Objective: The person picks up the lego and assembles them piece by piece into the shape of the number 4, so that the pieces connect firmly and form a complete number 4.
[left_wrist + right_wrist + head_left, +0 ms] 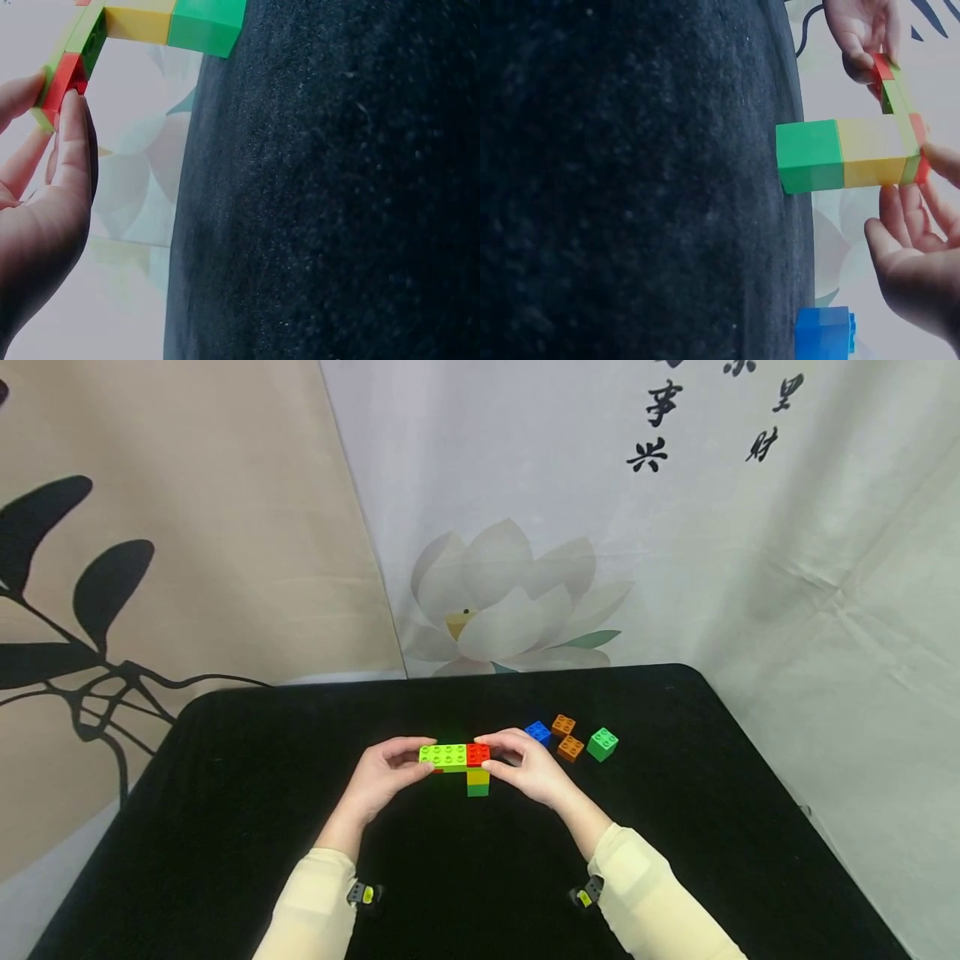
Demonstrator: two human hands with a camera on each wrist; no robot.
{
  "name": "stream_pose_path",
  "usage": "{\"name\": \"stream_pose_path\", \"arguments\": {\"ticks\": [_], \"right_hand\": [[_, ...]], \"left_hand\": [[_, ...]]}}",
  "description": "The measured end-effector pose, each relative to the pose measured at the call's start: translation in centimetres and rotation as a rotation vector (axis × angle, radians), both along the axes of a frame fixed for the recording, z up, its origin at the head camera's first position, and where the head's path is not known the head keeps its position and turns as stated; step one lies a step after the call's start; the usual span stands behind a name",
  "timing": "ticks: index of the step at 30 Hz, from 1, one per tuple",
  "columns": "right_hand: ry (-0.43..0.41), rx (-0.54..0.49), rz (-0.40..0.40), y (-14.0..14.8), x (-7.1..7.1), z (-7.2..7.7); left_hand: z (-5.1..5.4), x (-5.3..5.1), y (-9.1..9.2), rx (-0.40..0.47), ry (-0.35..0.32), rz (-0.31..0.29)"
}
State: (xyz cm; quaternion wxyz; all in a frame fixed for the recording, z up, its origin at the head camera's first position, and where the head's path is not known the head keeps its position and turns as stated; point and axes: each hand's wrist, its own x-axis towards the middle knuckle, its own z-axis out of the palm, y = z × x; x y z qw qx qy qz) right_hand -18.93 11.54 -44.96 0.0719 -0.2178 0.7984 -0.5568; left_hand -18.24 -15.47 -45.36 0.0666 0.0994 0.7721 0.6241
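Note:
A small brick build stands between my hands in the head view: a green block (477, 791) at the bottom, a yellow block (477, 777) above it, and a long lime green brick (444, 757) lying across, reaching left. On its right end sits a thin red brick (477, 754), which my right hand (531, 768) pinches between thumb and fingers. My left hand (381, 775) pinches the overhanging left end, where another red brick (63, 79) is fixed underneath, as the left wrist view shows. Fingertips partly cover both ends.
Right of the build lie a blue brick (537, 732), partly behind my right hand, two orange bricks (563, 725) and a bright green brick (602, 744). Black cloth covers the table (225, 827). A printed curtain (517, 485) hangs behind it.

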Motion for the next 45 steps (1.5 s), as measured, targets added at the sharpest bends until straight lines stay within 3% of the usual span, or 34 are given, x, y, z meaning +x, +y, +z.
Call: {"name": "stream_pose_path", "arguments": {"ticks": [10,21,34,45], "right_hand": [[-0.078,-0.053,0.031,1.1,0.7,-0.7],[-0.017,0.006,-0.001,5.9,1.6,-1.1],[0.022,0.071,-0.210,12.9,2.1,-0.5],[0.039,0.051,-0.341,15.8,1.8,-0.6]], "left_hand": [[0.2,0.0,0.0,0.000,-0.020,0.007],[0.2,0.1,0.0,0.010,-0.013,-0.001],[0.4,0.1,0.1,0.006,-0.028,0.009],[0.3,0.1,0.5,-0.007,-0.018,0.037]]}}
